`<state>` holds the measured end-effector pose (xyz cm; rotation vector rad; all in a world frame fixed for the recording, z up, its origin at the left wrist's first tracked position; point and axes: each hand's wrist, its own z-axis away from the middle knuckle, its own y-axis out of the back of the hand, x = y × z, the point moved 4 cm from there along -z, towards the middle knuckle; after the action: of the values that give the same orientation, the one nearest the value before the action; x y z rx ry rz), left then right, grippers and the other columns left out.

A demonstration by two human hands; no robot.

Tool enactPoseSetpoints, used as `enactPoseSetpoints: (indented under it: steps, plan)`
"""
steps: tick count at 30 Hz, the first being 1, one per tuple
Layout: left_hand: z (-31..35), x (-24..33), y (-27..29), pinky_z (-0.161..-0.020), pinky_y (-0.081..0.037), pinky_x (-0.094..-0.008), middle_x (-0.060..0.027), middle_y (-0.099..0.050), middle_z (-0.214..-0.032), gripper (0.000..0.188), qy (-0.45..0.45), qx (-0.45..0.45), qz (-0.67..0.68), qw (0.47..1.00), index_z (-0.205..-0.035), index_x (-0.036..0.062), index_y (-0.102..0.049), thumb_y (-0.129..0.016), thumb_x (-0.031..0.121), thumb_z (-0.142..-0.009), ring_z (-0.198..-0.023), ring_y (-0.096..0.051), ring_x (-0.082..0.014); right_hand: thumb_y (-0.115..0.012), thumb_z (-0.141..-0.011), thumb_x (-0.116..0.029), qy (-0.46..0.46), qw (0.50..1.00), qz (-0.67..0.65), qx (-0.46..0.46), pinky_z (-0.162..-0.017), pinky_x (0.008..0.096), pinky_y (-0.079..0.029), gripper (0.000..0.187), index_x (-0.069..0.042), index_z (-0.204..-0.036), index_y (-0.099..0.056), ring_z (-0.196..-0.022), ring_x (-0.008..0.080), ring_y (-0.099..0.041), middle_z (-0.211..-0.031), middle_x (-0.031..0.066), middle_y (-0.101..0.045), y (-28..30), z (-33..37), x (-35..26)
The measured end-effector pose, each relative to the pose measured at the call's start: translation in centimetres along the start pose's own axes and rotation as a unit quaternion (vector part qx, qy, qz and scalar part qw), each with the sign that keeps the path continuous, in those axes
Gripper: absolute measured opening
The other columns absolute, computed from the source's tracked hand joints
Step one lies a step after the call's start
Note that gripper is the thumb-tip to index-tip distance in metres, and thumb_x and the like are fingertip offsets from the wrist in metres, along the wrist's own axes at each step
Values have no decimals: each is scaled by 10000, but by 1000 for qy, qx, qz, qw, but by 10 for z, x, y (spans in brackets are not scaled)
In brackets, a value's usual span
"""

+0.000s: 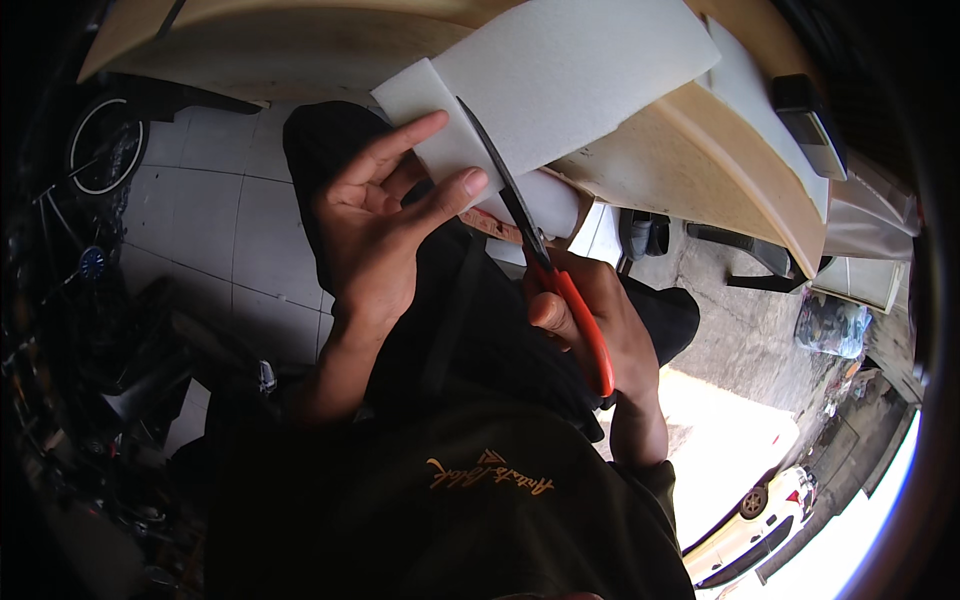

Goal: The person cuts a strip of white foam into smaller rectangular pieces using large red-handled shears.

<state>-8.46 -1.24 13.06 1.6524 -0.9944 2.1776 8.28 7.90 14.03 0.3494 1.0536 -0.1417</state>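
Pale tiled floor [205, 220], left of frame. White sheet [600, 75], upper centre. Left hand [378, 225], left of centre, grips its left end, thumb and forefinger spread on top. Right hand [622, 315]: fingers clamped on red-handled scissors [538, 248], blade against sheet.

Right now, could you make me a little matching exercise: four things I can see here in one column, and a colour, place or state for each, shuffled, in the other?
Column one
1. Scissors
2. Left hand
3. Right hand
4. Car

Column two
A. White, at the picture's lower right
B. Thumb on the white foam sheet
C. Red-orange grip, dark blades
D. Closed around item 1

Right pairs: 1-C, 2-B, 3-D, 4-A
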Motion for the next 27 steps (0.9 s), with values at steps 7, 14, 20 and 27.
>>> enactPoseSetpoints:
  steps: [7,14,20,27]
  plan:
    - [0,-1,0,-898,-510,-301,-172,-620,-1133,473,-11,-17,-19,1000,-1195,-66,-569,-715,-104,-747,-1015,-610,-181,-713,-730,-587,-38,999,7,38,-549,400,-365,700,78,-684,-500,-547,319,-369,-550,196,-421,-1,0,-4]
    - [-2,1,-1,-886,-550,-330,-186,-621,-1109,506,-20,-11,-23,999,-1201,-77,-556,-735,-105,-729,-974,-631,-184,-741,-748,-508,-69,994,28,74,-483,342,-335,602,59,-688,-547,-468,251,-379,-490,119,-428,-2,1,-7]
    - [-2,2,-3,-879,-553,-333,-192,-610,-1137,526,-28,-21,-28,999,-1219,-82,-542,-738,-96,-731,-973,-634,-190,-733,-772,-486,-66,995,-18,73,-419,284,-300,560,46,-710,-571,-408,107,-386,-449,38,-414,-4,2,2]
    - [5,-1,-11,-899,-523,-311,-171,-597,-1180,561,32,-47,-26,998,-1251,-72,-529,-712,-125,-723,-1049,-598,-195,-698,-754,-586,-13,994,-12,103,-535,383,-369,691,82,-690,-532,-530,211,-357,-526,142,-444,-2,2,-19]
